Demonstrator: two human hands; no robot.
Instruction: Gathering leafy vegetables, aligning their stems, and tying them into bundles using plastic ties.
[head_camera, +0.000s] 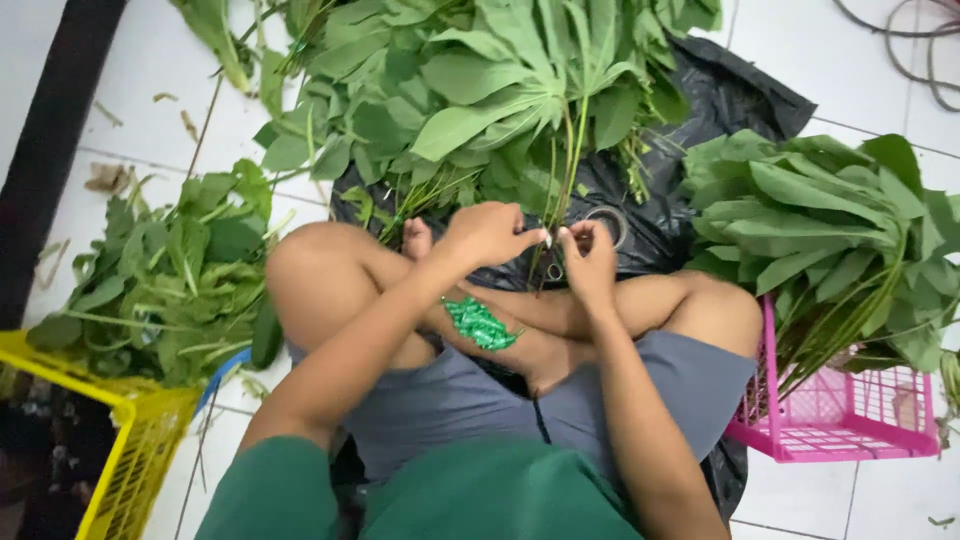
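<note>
I sit cross-legged on a tiled floor. My left hand (488, 233) and my right hand (588, 258) meet in front of me, both pinching the thin stems of a bunch of green leafy stalks (520, 90) that fans out above them. A small heap of green ties (480, 324) rests on my crossed leg just below the hands. A roll of tape (607, 222) lies on the black plastic sheet (740, 95) right behind my right hand.
A loose pile of leaves (175, 275) lies at left beside a yellow plastic crate (135, 430). At right, bundled greens (820, 215) lie across a pink basket (840, 415). Grey cables (915, 50) run along the top right floor.
</note>
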